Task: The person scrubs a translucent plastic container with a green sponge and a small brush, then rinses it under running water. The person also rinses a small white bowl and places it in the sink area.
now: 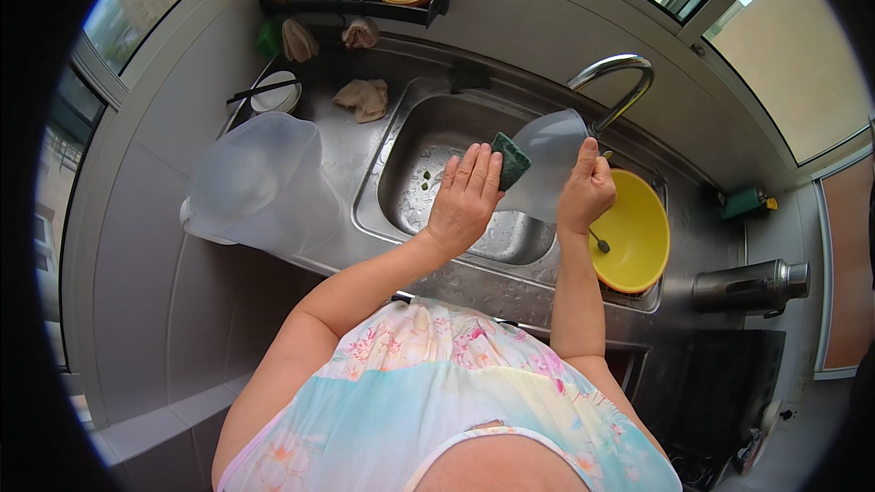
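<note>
My right hand [588,188] grips the rim of a translucent plastic lid or shallow container [547,157], which is tilted over the right part of the steel sink [424,130]. A green scouring pad [510,161] lies under the fingertips of my left hand [470,198], against the left side of the translucent piece. Small green scraps [426,181] and water drops are on the sink bottom. Just right of my right hand, a yellow bowl [639,232] has a utensil with a dark end in it. The curved chrome faucet [622,65] stands behind.
A large translucent plastic bin [260,178] rests on the left drainboard, near white bowls [275,99] with dark chopsticks and a beige cloth [366,100]. A black shelf [437,0] holds sponges. At the right lies a steel thermos [742,287].
</note>
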Tool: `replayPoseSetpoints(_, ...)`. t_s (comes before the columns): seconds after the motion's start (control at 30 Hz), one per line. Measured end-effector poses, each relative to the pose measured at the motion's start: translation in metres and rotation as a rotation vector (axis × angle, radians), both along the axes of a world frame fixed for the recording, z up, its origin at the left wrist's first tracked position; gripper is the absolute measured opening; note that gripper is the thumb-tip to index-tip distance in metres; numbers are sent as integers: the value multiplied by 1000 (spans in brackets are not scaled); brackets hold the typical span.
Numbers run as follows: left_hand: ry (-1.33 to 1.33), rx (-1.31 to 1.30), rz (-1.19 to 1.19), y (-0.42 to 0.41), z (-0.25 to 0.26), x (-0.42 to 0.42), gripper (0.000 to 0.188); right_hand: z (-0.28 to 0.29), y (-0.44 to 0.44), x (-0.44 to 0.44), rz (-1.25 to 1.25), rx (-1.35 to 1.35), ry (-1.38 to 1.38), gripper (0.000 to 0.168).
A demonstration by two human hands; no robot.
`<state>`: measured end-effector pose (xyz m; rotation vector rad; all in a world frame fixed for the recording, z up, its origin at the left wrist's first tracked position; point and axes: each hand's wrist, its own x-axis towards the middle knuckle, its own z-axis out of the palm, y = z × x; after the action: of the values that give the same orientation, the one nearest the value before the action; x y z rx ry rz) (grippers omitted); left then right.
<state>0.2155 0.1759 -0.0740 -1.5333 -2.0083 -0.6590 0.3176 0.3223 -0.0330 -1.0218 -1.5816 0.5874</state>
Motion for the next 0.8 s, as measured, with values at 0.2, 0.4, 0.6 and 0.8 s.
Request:
replayPoseSetpoints(0.2,-764,12,-158,3,9,-33,42,2,-4,6,49,4,2,60)
replayPoseSetpoints(0.4,-1829,136,-401,10,12,-53,47,10,-3,4,25,-152,161,61)
replayPoseSetpoints(0.6,-1159,237,-278,0,6,-28,46,8,7,6,-36,-211,255,60)
replayPoseSetpoints(0.8,-539,366,-141,2,-10,-24,46,9,3,8,-5,-98,220,59)
